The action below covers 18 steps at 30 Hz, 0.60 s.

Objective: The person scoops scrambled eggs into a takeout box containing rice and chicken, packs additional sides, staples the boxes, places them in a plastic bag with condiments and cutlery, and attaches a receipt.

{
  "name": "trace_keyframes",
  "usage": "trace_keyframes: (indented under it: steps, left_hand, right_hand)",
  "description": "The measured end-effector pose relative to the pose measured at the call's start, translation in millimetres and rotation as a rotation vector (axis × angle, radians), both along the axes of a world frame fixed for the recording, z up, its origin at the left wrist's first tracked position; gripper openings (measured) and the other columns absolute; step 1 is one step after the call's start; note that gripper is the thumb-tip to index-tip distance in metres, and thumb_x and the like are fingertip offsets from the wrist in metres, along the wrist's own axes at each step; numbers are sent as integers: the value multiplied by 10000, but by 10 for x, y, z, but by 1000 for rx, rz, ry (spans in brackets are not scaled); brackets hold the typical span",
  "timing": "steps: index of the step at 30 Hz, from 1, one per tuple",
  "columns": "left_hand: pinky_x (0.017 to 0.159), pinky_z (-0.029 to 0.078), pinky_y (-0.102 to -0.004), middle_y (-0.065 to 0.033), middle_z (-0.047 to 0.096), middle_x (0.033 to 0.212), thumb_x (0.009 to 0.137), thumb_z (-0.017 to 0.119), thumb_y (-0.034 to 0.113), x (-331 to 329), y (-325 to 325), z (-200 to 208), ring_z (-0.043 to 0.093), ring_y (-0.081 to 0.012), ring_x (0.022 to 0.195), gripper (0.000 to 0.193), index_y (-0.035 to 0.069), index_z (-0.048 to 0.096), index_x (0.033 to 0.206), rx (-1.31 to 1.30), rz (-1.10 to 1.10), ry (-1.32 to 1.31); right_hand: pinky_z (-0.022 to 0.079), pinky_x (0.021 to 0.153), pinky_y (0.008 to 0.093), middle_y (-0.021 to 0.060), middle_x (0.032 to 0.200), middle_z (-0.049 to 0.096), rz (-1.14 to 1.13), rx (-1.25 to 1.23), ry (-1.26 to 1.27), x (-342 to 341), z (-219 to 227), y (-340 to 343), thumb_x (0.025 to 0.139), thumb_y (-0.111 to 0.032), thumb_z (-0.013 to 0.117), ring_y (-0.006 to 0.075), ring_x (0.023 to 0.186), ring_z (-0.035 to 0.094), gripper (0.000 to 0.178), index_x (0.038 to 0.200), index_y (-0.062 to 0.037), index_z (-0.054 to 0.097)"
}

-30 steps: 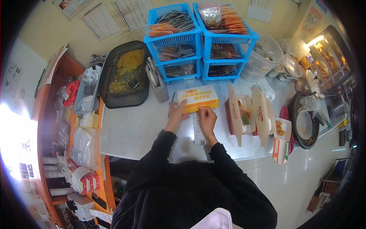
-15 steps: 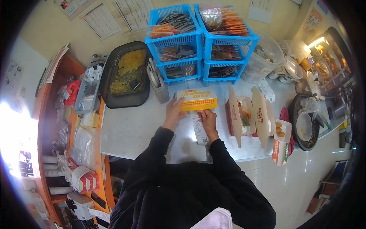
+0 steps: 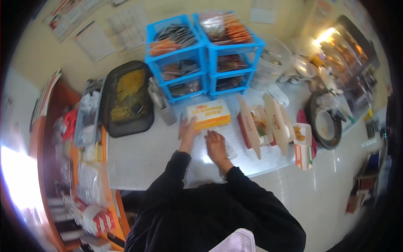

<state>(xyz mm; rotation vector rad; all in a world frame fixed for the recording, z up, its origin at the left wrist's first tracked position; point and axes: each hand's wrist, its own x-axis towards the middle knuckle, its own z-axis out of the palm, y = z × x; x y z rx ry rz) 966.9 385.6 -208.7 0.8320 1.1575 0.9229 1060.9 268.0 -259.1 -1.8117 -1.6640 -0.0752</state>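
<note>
A white and yellow cardboard food box (image 3: 209,114) sits closed on the metal counter in front of me. My left hand (image 3: 189,133) grips its left front corner, thumb against the side. Beside those fingers pokes up a thin dark stick (image 3: 181,119), perhaps a pen. Just below the box, my right hand (image 3: 217,148) rests over a white paper receipt (image 3: 230,151), fingers slightly bent and apart, off the box. To the right stand two open food cartons, the nearer one (image 3: 255,133) filled with food, and a small carton of brown nuggets (image 3: 302,133).
Blue stacked baskets (image 3: 205,63) of sachets stand behind the box. At left are a black tray (image 3: 145,122) of yellow food and a grey holder (image 3: 166,110). A dark pan (image 3: 322,126) holding a clear bowl is at right. An orange shelf (image 3: 63,168) borders the left.
My right hand has let go of the box's front edge and drawn back over the receipt. My left hand stays on the box. The whole view has shifted and tilted.
</note>
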Motion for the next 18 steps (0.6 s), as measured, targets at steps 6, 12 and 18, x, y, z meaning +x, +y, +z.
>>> trace_keyframes:
  steps: [6,12,18]
  left_hand:
    - [799,535,-309,-147,651,1085,848,751,263,49,116,-333,659,-198,934,558,-75,503,1217,182,45,29]
    - [884,469,-361,-151,683,1072,866,711,261,18,72,-376,648,-258,942,449,-37,606,1185,419,44,467]
    - [859,448,-334,-125,622,1076,896,645,182,151,-623,148,579,-230,1013,263,23,625,1105,937,172,747]
  right_hand:
    - [364,950,472,132,1118,566,-216,-343,-28,-180,369,115,839,-152,597,324,1059,508,438,1274,-106,579]
    - [388,929,526,159,1054,581,-22,9,312,-170,481,-312,882,-110,582,356,988,542,394,1272,-69,549]
    - [458,782,375,159,937,560,-467,564,366,300,550,-1610,770,105,503,302,883,563,300,1033,-14,585]
